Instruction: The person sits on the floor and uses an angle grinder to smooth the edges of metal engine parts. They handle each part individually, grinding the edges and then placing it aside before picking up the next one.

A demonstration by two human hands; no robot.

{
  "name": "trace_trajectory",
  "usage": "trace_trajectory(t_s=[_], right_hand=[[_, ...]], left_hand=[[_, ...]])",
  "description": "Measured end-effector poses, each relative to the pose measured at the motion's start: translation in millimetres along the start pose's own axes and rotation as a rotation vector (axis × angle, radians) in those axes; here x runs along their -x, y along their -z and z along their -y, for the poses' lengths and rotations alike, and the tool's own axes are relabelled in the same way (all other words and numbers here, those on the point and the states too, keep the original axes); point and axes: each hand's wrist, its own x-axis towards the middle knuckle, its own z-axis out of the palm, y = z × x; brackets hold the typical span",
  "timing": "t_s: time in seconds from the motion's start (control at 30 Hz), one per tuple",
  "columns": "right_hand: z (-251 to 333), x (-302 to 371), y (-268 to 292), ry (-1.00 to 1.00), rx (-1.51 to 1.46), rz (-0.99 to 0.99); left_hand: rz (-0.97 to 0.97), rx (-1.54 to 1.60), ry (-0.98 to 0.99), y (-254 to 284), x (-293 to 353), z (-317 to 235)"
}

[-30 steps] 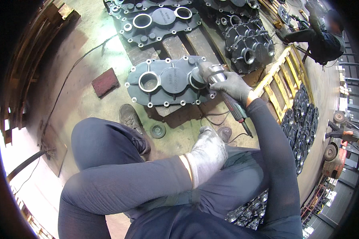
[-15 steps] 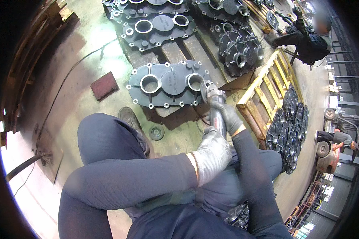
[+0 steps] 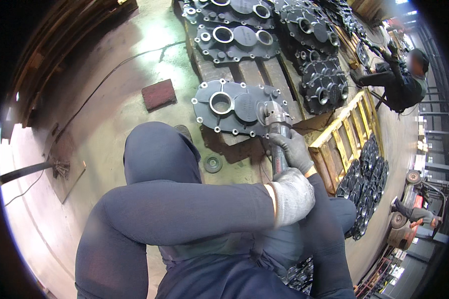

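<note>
My left hand [image 3: 293,196], in a grey-white work glove, is closed round the rear of an angle grinder [image 3: 279,140]. My right hand [image 3: 294,152], in a dark grey glove, grips the grinder's body farther forward, just behind its head. The grinder's disc [image 3: 261,114] is over the right part of a dark grey cast metal cover [image 3: 248,106]. This cover has two large round bores and bolt holes along its rim. The grinder's head hides most of the right bore; whether the disc touches metal I cannot tell.
The cover lies on a wooden pallet [image 3: 249,72] with more castings [image 3: 239,37] behind. A reddish-brown pad [image 3: 158,95] and a round disc [image 3: 213,164] lie on the floor. A yellowish pallet [image 3: 341,134] and piled castings [image 3: 366,187] are right. A co-worker [image 3: 404,82] sits far right; a cable [image 3: 114,70] crosses left.
The view has shifted, so the scene sits farther right. Relative to the cover, the grinder's head has moved left over the right bore and has turned. Both hands keep their grip.
</note>
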Motion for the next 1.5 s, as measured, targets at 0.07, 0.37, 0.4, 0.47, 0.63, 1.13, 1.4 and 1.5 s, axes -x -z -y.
trace_trajectory(t_s=[0.07, 0.37, 0.4, 0.47, 0.63, 1.13, 1.4, 1.5], right_hand=[[6, -9, -2, 0.124, 0.244, -0.013], [24, -49, -50, 0.056, 0.168, 0.158], [29, -54, -53, 0.056, 0.162, 0.164], [36, -62, -56, 0.052, 0.152, 0.165], [45, -81, -82, -0.053, -0.158, 0.339], [55, -113, -99, -0.019, 0.014, 0.29], [75, -134, -118, 0.224, 0.541, 0.353], [83, -128, -125, 0.355, 0.806, 0.354]], left_hand=[[-0.225, 0.057, -0.05, -21, -3, 5], [-0.835, 0.018, -0.148, -21, -6, 10], [-0.833, 0.013, -0.161, -14, -1, 8], [-0.825, 0.077, -0.214, -12, -6, 9], [-0.644, 0.005, -0.145, -1, 0, 9], [-0.639, 0.069, -0.134, 2, -6, 7], [-0.638, 0.071, -0.113, 3, -2, 11], [-0.638, 0.074, -0.112, 4, -1, 10]])
